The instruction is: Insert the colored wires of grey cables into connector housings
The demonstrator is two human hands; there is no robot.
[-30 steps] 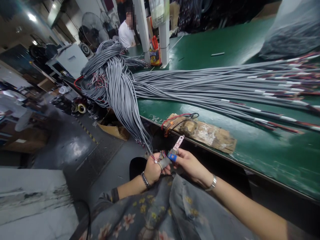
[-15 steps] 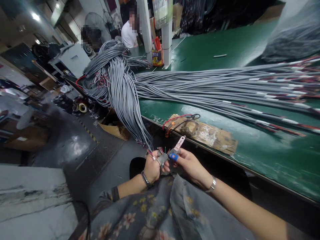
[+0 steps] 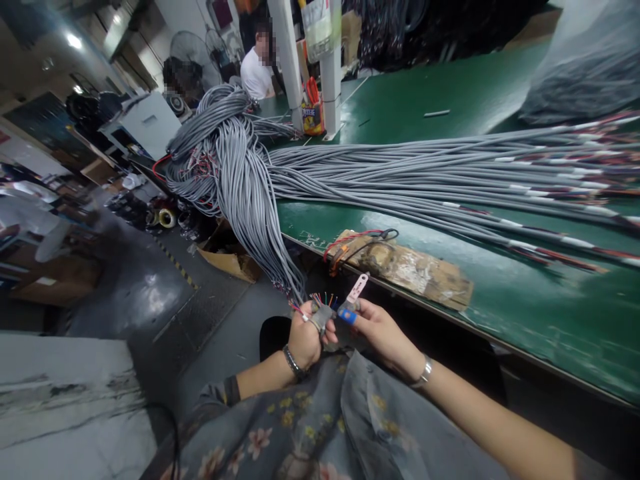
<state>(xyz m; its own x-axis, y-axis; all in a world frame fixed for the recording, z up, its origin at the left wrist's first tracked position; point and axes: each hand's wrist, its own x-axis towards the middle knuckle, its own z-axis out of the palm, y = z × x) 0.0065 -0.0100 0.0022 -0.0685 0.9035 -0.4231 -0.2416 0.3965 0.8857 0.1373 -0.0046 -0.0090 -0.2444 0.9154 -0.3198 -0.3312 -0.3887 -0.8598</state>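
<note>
My left hand (image 3: 306, 341) is closed around a grey cable end, where thin coloured wires (image 3: 325, 298) fan upward. A grey piece (image 3: 323, 317) lies at its fingertips; whether it is a finger wrap or cable sheath, I cannot tell. My right hand (image 3: 384, 335) pinches a small flat pinkish tool (image 3: 357, 289) with a hole at its upper end. Blue tape (image 3: 347, 315) wraps the right thumb. The tool's lower end is hidden by the fingers. Both hands are close together in front of my lap, below the bench edge.
A thick bundle of grey cables (image 3: 245, 160) hangs over the edge of the green bench (image 3: 520, 333). More cables with white-banded ends stretch rightward. A worn wooden block (image 3: 415, 270) lies near the edge. A person in white (image 3: 257, 73) sits beyond a white post (image 3: 330, 87).
My right hand has drawn slightly away from the left hand's fingertips, widening the gap. The coloured wires now stand more spread out. The view has shifted a little.
</note>
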